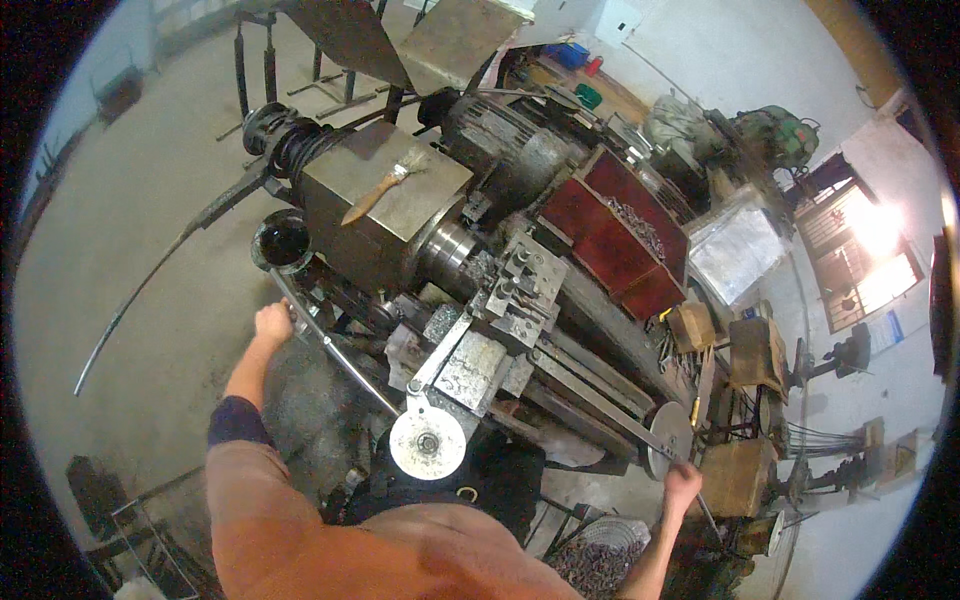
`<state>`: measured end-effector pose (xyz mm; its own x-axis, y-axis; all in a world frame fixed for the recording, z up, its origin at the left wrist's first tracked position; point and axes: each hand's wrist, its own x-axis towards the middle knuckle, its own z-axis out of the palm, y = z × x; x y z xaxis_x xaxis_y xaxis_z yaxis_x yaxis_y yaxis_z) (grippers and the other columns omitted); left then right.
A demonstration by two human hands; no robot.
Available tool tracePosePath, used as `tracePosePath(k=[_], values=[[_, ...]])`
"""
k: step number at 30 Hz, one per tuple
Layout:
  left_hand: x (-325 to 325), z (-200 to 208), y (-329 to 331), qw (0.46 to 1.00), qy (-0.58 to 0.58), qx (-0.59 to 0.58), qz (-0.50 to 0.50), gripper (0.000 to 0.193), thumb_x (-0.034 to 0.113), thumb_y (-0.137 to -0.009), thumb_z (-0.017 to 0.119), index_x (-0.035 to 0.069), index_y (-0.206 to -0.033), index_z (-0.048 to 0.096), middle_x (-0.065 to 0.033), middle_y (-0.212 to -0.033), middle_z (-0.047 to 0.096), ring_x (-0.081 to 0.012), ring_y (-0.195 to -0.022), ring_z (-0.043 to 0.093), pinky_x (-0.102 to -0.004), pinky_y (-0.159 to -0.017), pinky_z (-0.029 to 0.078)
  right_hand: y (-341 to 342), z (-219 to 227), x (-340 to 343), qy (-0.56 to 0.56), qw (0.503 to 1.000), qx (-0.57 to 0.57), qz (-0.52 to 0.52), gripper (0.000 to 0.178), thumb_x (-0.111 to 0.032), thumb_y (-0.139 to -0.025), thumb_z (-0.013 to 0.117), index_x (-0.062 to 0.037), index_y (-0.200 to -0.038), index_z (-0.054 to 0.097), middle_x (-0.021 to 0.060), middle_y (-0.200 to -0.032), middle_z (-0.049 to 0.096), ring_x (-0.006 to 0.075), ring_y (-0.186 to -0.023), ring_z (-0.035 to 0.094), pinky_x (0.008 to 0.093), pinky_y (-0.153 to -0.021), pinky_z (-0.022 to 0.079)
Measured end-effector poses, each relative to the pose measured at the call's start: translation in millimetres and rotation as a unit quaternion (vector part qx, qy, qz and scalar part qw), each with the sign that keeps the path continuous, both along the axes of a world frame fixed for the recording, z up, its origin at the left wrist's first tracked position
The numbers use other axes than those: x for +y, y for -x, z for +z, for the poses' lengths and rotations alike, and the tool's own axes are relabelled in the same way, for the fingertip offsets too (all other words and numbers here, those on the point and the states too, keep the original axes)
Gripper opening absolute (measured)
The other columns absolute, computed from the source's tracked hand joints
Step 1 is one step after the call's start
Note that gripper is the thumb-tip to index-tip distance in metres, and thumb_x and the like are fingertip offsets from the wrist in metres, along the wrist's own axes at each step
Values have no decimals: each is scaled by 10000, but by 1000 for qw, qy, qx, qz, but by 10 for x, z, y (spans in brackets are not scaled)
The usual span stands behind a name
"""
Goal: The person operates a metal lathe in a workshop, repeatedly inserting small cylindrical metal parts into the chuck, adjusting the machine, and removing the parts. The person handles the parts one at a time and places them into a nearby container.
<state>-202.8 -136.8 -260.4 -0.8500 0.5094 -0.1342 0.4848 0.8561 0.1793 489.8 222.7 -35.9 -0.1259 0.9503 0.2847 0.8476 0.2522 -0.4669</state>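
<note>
A lathe-like machine [385, 175] stands in front of me, with a shiny round chuck [447, 254] and a tool post [524, 285] beside it. My left hand [274, 322] is closed at the machine's left side, right beside a long metal lever [352, 365]; what its fingers hold is hidden. My right hand [683, 485] is wrapped around a metal bar handle [708, 516] next to a round grey disc [669, 440]. Between my arms, a pale round handwheel [428, 443] sits at the near end of the cross slide [470, 370].
A wooden-handled brush [375, 195] lies on the machine's headstock. Behind the tool post is a red metal tray [605, 235] with metal chips. A basin of dark chips [600, 560] stands near my right forearm. A long bent rod [150, 275] sticks out at left.
</note>
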Motion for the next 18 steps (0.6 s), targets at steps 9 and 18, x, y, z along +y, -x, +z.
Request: tracePosePath(k=[9,18], values=[[-605,1517,155,985,-156,64,29,303,276,-816,559,98,-1059,599,-171,-892,639,-336,-835,613,-424,-715,486,3265,1084,-199,-116,840,73,525,397,-59,-542,610,-35,-936,643,113,-885,631,261,-824,593,336,-750,481],[-3298,1573,356,923,-32,207,322,563,485,-925,290,45,-896,640,-222,-831,617,-385,-828,595,-483,-713,454,4944,697,-536,30,832,-252,493,299,-225,-550,623,-33,-772,681,198,-808,646,331,-778,638,377,-727,521]])
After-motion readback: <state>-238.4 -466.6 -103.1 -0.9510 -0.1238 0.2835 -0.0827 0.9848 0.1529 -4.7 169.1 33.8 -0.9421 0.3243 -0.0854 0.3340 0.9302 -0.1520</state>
